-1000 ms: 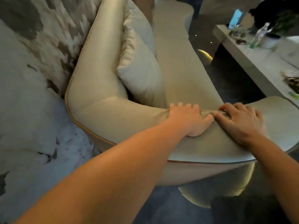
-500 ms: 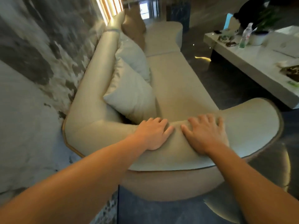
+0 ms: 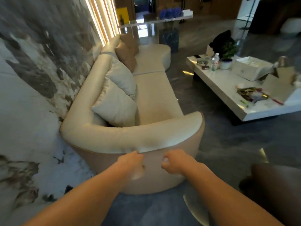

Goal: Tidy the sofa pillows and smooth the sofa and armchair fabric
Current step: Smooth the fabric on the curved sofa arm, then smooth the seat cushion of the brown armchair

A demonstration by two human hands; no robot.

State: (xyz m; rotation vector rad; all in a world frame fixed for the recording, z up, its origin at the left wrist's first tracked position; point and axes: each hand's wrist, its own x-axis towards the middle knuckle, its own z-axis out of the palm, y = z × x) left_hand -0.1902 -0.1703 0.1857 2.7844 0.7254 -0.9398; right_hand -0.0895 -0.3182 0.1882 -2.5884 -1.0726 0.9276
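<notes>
A long cream sofa (image 3: 156, 95) runs away from me along the left wall, its curved armrest (image 3: 130, 136) nearest. Two cream pillows (image 3: 117, 105) lean against the backrest near the armrest, one overlapping the other. Two tan pillows (image 3: 128, 51) stand further back. My left hand (image 3: 132, 163) and my right hand (image 3: 172, 162) hang side by side in front of the armrest's outer side, just below its top edge. Both have fingers curled in and hold nothing.
A low white coffee table (image 3: 228, 88) on the right carries a bottle (image 3: 214, 61), a potted plant (image 3: 227, 59), a white box (image 3: 250, 67) and papers. A marbled wall (image 3: 32, 79) borders the sofa's left. A dark brown object (image 3: 275, 190) stands at my lower right.
Both hands slid off the top of the armrest and pulled back toward me, fingers curling in. The view pulled back and rose, showing the whole sofa.
</notes>
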